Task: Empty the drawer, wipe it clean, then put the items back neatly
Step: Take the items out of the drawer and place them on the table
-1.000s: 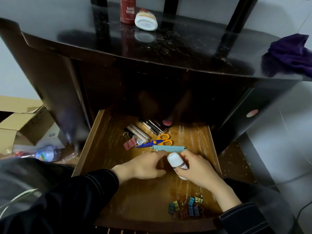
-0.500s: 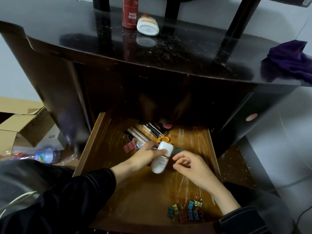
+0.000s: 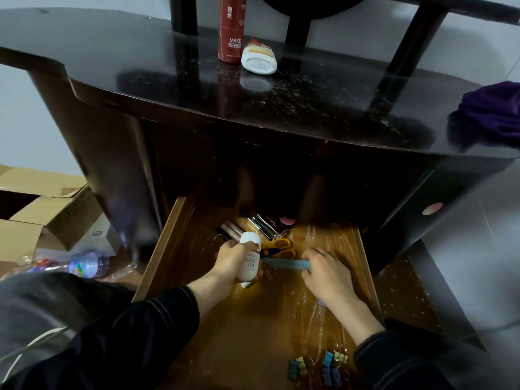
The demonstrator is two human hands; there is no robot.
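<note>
Head view, left to right: my left hand (image 3: 232, 261) grips the white bottle (image 3: 250, 258) at 11 o'clock in the drawer (image 3: 166, 243), just beside the pens (image 3: 232, 232) and scissors (image 3: 280, 249); set down carelessly, it could scatter that row. My right hand (image 3: 329, 275) pinches one end of the teal strip (image 3: 287, 263) at 1 o'clock; dragging it may snag the scissors. Binder clips (image 3: 318, 367) lie at 5 o'clock, where my sleeve could sweep them

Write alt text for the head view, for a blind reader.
Over an open wooden drawer, the left hand grips a white bottle and the right hand holds the end of a teal bar beside scissors. Coloured binder clips lie near the drawer's front.
</note>
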